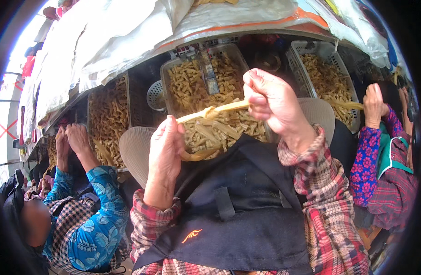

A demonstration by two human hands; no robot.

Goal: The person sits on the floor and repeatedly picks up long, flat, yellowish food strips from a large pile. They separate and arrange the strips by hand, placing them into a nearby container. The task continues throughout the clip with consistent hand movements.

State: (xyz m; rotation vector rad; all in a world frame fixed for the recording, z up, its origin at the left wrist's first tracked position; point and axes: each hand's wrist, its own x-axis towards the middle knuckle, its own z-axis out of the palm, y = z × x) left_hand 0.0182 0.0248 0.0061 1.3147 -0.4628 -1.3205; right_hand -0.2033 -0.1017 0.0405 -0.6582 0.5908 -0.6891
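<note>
A yellowish strip [210, 112], which looks like tofu skin, is stretched between my hands with a knot at its middle. My left hand [167, 147] pinches one end between thumb and fingers, and a loose tail hangs below that hand. Higher and to the right, my right hand [274, 101] grips the other end in curled fingers. Beneath the strip, between my knees, stands a plastic crate [164, 77] full of similar knotted pieces [188, 82]. Longer folded pieces [219, 134] lie at its near side.
A plastic-covered table edge [231, 25] runs above the crates. A white perforated basket [156, 96] stands left of my crate. More filled crates stand left [128, 103] and right [296, 58]. Co-workers' hands [78, 137] [372, 105] work close on both sides.
</note>
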